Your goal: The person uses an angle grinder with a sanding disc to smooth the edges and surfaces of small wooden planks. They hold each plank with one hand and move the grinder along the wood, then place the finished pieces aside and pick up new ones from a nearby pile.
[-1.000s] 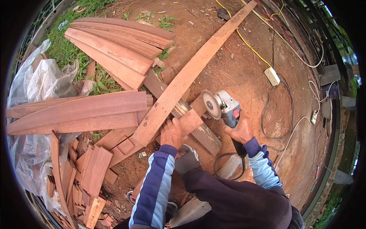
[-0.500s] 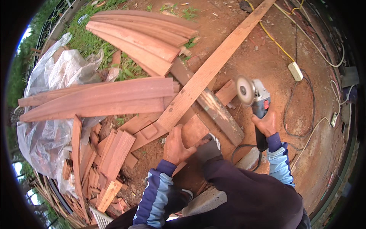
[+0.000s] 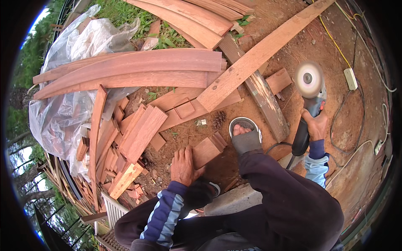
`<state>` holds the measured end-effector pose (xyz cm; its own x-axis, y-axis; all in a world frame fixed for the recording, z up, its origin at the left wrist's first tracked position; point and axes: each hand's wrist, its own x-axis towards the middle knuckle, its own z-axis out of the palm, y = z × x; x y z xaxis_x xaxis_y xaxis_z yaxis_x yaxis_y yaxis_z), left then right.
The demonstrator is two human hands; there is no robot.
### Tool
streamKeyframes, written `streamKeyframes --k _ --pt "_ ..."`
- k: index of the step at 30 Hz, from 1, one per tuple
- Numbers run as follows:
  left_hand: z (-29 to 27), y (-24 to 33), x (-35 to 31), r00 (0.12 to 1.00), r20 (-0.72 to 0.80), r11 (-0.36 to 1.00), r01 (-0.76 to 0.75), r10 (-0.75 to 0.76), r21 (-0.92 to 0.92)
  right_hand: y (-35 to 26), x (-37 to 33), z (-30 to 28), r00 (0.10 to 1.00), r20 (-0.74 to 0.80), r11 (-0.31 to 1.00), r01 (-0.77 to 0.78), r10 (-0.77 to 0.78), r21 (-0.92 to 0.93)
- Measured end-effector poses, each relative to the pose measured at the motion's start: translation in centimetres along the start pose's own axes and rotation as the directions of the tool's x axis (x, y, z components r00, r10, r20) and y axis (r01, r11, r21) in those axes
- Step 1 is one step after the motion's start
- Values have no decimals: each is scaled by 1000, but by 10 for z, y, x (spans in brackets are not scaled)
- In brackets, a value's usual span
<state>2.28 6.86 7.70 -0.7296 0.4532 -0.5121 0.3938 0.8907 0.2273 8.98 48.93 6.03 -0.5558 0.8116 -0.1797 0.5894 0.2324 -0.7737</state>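
While the right hand (image 3: 315,124) holds the grinder (image 3: 312,103) tight, the left hand (image 3: 183,166) is at the side of a short wood block (image 3: 204,153), and I cannot tell if it grips it. Half a second ago, the block was up near the end of the long board (image 3: 259,56); now it is farther from it, left of the foot (image 3: 242,131). The grinder's round disc (image 3: 303,87) shows more of its flat face now. Any writing on the grinder is too small to read.

Crumpled clear plastic sheet (image 3: 63,121) at left — near green grass (image 3: 129,13) — pine cone (image 3: 218,119) on soil (image 3: 301,44).
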Motion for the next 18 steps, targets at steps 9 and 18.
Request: streamKeyframes --k 9,18 --pt "44 -16 -4 998 -7 998 59 -59 -29 -4 -11 -2 996 -2 985 -82 84 149" --pt "42 -3 7 998 21 997 52 -51 -59 3 -13 -9 991 -7 972 -133 137 196"
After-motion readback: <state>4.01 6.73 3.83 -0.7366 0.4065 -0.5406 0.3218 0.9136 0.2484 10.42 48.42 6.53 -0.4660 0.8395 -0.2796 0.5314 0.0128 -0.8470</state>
